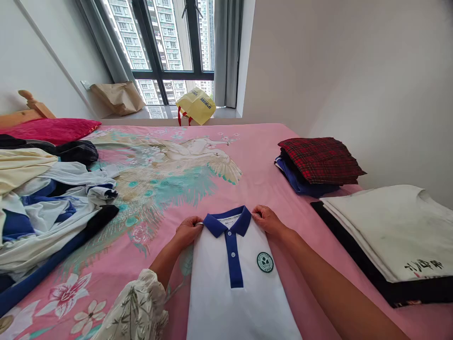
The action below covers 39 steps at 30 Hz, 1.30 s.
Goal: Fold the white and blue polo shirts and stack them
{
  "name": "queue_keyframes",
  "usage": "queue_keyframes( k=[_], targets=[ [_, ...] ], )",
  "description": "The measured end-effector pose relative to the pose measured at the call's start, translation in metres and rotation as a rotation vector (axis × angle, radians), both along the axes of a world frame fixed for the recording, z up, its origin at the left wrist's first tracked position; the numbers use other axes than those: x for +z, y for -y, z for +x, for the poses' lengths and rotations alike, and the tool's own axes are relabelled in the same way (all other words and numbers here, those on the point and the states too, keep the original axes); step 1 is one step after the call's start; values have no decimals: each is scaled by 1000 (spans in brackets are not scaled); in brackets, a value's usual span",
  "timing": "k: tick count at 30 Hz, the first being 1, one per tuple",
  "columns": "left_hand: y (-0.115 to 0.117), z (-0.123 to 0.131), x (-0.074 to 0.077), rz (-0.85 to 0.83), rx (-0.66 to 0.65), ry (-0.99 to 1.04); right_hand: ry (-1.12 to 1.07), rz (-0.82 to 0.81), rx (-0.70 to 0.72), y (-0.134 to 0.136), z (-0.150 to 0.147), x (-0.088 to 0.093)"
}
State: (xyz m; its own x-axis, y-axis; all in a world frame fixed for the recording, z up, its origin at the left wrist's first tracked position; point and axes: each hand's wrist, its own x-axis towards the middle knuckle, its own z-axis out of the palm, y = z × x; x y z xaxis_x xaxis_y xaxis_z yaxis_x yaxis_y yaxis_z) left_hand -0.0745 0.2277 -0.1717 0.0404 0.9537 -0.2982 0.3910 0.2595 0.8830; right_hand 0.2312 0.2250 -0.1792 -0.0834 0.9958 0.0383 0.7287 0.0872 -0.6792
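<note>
A white polo shirt with a blue collar, a blue button placket and a round green badge lies front up on the pink bedsheet. Its sides are folded in, and its lower end runs out of view. At the left shoulder, beside the collar, my left hand pinches the fabric. My right hand grips the opposite shoulder in the same way, fingers closed by the collar's right tip. Both hands touch only this shirt.
Rumpled clothes are heaped on the left. To the right sit a folded stack topped with red plaid cloth and folded white T-shirts over black cloth. A paper bag and yellow bag stand by the window; a red pillow lies far left.
</note>
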Motion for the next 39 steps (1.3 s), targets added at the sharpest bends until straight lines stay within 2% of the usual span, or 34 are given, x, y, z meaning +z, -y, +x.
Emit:
queue_keyframes(
  k=[4, 8, 12, 17, 20, 24, 28, 34, 39],
  targets=[
    [-5, -1, -5, 10, 13, -56, 7, 16, 7, 1, -4, -1],
    [-8, -3, -2, 3, -11, -83, -22, -36, 11, -3, -3, 0],
    [-13, -11, 11, -48, -80, -60, -111, -171, 52, -10, 7, 5],
    [-19, -26, 28, -195, -225, 49, -262, -404, 68, -18, 17, 18],
    [-22, -34, 29, -233, -285, 89, -324, -508, 85, -21, 16, 25],
    [-26, -42, 25, -247, -300, 111, -371, -575, 107, -22, 15, 28],
    [-30, -45, 24, -259, -303, 95, -365, -600, 113, -23, 17, 28],
    [-36, -38, 24, -320, -333, 17, -144, -645, 78, -34, 13, 29],
    [-39, -31, 23, -309, -310, -73, -114, -636, 74, -39, 7, 27]
  ],
)
